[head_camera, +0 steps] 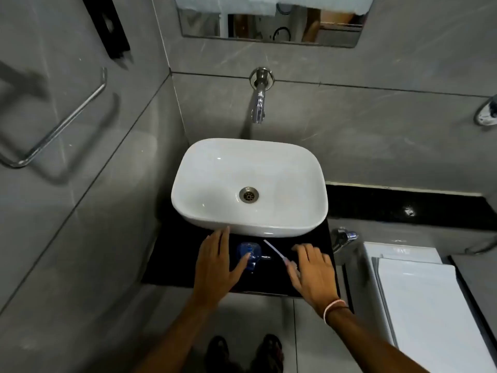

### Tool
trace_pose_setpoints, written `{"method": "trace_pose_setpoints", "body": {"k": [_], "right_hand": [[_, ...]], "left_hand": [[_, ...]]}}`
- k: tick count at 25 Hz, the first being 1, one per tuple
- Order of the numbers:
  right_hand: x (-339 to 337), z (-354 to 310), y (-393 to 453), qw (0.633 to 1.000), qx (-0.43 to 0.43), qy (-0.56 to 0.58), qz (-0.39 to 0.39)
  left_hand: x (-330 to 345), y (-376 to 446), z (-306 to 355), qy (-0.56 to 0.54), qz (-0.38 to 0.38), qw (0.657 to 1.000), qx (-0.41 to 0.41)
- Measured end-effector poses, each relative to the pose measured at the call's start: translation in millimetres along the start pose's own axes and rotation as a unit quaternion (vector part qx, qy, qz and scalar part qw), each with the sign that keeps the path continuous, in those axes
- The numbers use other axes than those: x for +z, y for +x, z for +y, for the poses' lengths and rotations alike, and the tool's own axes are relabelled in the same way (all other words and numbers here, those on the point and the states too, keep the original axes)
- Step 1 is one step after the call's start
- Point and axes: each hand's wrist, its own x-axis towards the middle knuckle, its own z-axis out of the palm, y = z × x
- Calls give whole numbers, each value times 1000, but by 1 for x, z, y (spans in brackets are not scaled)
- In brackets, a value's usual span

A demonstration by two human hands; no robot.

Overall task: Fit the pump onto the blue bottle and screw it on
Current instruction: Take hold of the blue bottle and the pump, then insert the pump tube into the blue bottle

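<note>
Grey-tiled bathroom, black table (172, 265) carrying a white vessel basin (250, 184) with a metal drain (248, 195). Wall-mounted chrome tap (259, 103) sits above the basin, mirror (271, 20) above that, chrome towel bar (53, 125) on the side wall.

We have both hands over the front strip of the table, just short of the basin's near edge.

Left hand (215, 267): grip wide, fingers spread flat, fingertips reaching the basin's front wall. Thumb tip touches the blue bottle (248, 253), which stands just to the thumb side of this grip. We're looking down on it from above, so shape is hard to read; its clear blue body lies between our two hands. No closed hold on it.

Right hand (312, 273): grip wide, palm down, fingers splayed. The pump's white dip tube (274, 249) runs diagonally from near this thumb up toward the basin, just inboard of this grip. The thumb looks to be touching the tube's lower end; the pump head itself we can't make out, motion blur there. A small dark part (265, 257) sits beside the bottle; can't tell what it is.

Pump and bottle are apart, tube outside the bottle. Thread bracelet (333, 308) on the right wrist. White toilet lid (419, 305) outboard of the right grip.
</note>
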Motion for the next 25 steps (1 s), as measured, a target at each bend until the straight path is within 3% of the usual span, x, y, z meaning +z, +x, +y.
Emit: {"method": "trace_pose_setpoints", "body": {"k": [4,9,14,18,25], "right_hand": [[25,-3,-12,989,82,18,-124],[18,-1,8,985,73,79,-133],[-56,10,50,943,24,295,-155],[-121,-2,78,955,-47,274,-108],[-154,-42,93,960,-143,148,-189]], "left_hand": [[19,-9,7,-7,-62,997,-40],[25,-5,8,12,-72,997,-13],[30,-9,1,49,-94,994,-6],[30,-8,-1,59,-104,993,-8],[32,-9,-3,54,-122,991,-18]]}}
